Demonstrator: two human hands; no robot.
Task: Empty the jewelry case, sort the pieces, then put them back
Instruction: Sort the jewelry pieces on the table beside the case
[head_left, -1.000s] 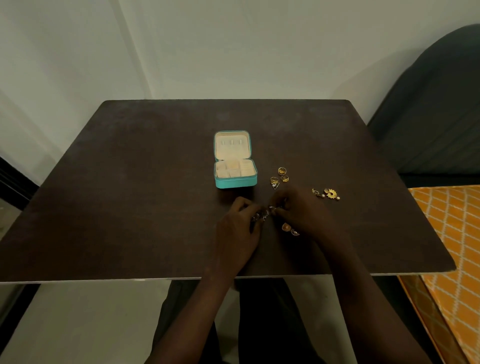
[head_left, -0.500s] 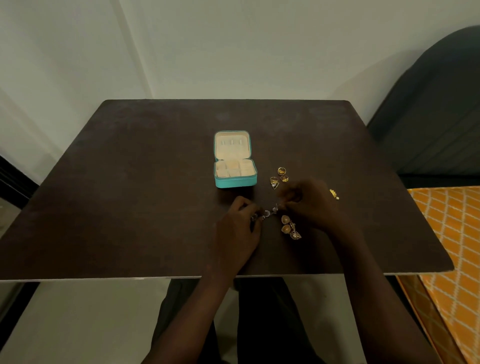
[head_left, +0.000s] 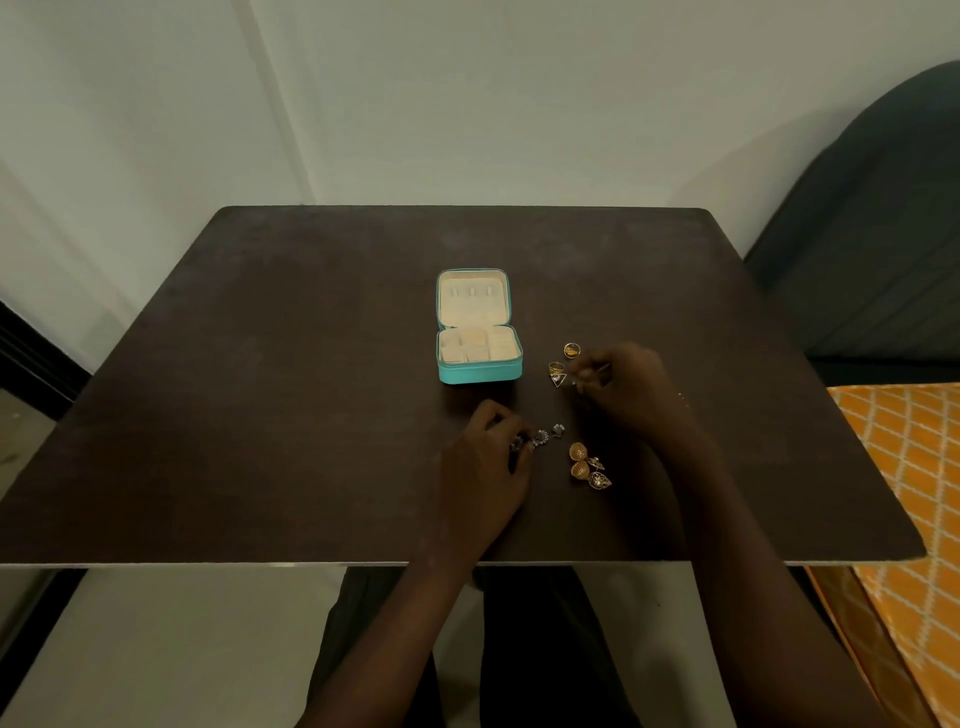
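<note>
A: Fingers first. What's the left hand (head_left: 480, 470) doing?

B: Curled, fingertips pinching a small dark silvery piece (head_left: 519, 443) low on the table (head_left: 260, 415). Two more silver pieces (head_left: 549, 434) lie just beside those fingertips, toward the right.

A: Right hand (head_left: 626, 387)?

B: Fingers bent inward and pinching something thin and pale at the tips; too small to identify. The hand sits just right of a gold triangular piece (head_left: 557, 373), with a gold ring (head_left: 572, 349) just above it.

A: Anything between the hands?

B: A cluster of gold earrings (head_left: 588, 466), domed and leaf-shaped, touching one another, nearer the table's front edge.

A: And the case?

B: Teal jewelry case (head_left: 479, 371), open, lid upright at the back, cream lining. It stands mid-table, left of the ring and beyond the left hand. Compartments look empty, though detail is faint.

A: Surroundings?

B: Pale wall behind, a dark chair (head_left: 872, 234) at right, orange patterned fabric (head_left: 904, 467) below it.
</note>
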